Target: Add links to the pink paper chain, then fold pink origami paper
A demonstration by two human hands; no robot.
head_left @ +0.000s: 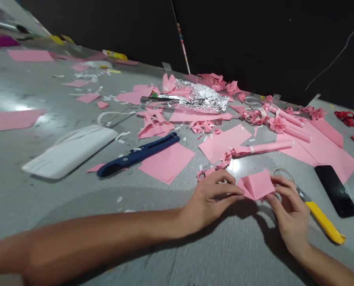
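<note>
A small folded piece of pink paper point(258, 184) is held just above the grey surface between both hands. My left hand point(211, 196) pinches its left corner between thumb and fingers. On the opposite side, my right hand point(290, 210) grips the right edge, thumb in front and fingers behind. A crease runs down the paper, and one flap stands up. Just beyond it lies a rolled pink paper stick point(266, 147) with a crumpled, ruffled end. Close to my right hand is a yellow utility knife point(324, 220).
A black phone point(336, 190) lies at the right. Left of centre are a dark blue long-handled tool point(138, 155), pink sheets point(168, 163) and a white flat object point(71, 151). Crumpled foil point(203, 97), pink paper flowers and scraps spread before a black wall point(254, 39).
</note>
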